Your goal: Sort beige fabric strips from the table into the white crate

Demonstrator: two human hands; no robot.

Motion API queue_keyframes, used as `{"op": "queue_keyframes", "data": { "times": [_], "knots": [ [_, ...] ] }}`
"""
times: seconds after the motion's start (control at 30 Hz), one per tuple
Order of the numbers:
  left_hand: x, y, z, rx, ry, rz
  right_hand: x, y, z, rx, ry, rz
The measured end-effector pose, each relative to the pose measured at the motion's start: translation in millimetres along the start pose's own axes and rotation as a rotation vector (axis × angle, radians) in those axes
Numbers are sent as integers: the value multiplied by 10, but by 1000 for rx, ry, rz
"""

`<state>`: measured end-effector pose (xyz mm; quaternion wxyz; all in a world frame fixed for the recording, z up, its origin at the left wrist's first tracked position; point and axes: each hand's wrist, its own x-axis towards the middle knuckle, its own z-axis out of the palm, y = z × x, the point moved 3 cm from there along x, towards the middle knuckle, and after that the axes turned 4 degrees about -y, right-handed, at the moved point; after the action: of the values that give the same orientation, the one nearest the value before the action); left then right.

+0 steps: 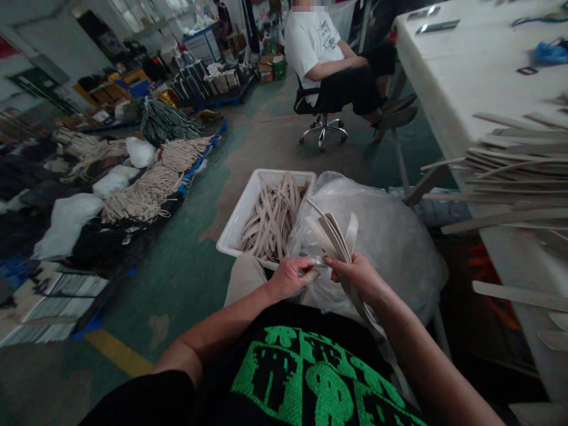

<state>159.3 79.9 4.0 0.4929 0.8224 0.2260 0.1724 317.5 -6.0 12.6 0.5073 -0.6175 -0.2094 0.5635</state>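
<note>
At your far left, bundles of beige cord (137, 192) lay on a blue-edged pallet (206, 152), apparently gathered so that the lengths stayed together. Just beyond your lap stood a white plastic bin (234, 234), filled with loose beige flat straps (270, 216); its walls kept the crossing pile contained, probably within easy reach. Near its front rim, your left hand (290, 278) had thumb and fingers narrowly spaced, pointing toward your other hand; whether they gripped anything could not be told. Farther back, a co-worker (331, 74) sat on a swivel chair (323, 131). Your right hand (358, 278) was closed around a bunch of beige flat straps (336, 236), whose upper ends fanned out above your grip and whose lengths trailed down toward your forearm; the mid-length hold presumably kept the bunch together while leaving the ends free. Behind it bulged a translucent plastic bag (390, 236), its contents obscured. At far right, more straps (510, 163) were stacked on a white-topped table (437, 77), several overhanging its edge, perhaps simply because of their length.
</note>
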Motion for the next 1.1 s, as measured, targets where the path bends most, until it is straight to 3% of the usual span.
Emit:
{"op": "queue_keyframes", "data": {
  "times": [0.27, 0.53, 0.77, 0.87, 0.93, 0.97, 1.0, 1.1],
  "knots": [
    [70, 18, -224, 128, -38, 96, -113, -366, 199, 177, -74, -76],
    [256, -42, -367, 64, 12, 65, -264, -227, 296, 199, -225, -67],
    [468, -76, -550, 7, 147, -22, -345, -156, 199, 142, -192, -141],
    [547, -95, -633, -150, 68, -46, -298, -140, 170, 137, -167, -183],
    [576, -123, -684, -383, -51, -58, -248, -136, 147, 121, -125, -230],
    [579, -153, -723, -512, -55, -75, -223, -135, 135, 116, -100, -255],
    [572, -200, -774, -620, 10, -104, -200, -133, 124, 114, -76, -274],
    [472, -411, -904, -696, 433, -251, -148, -113, 110, 116, -26, -297]
  ]
}}
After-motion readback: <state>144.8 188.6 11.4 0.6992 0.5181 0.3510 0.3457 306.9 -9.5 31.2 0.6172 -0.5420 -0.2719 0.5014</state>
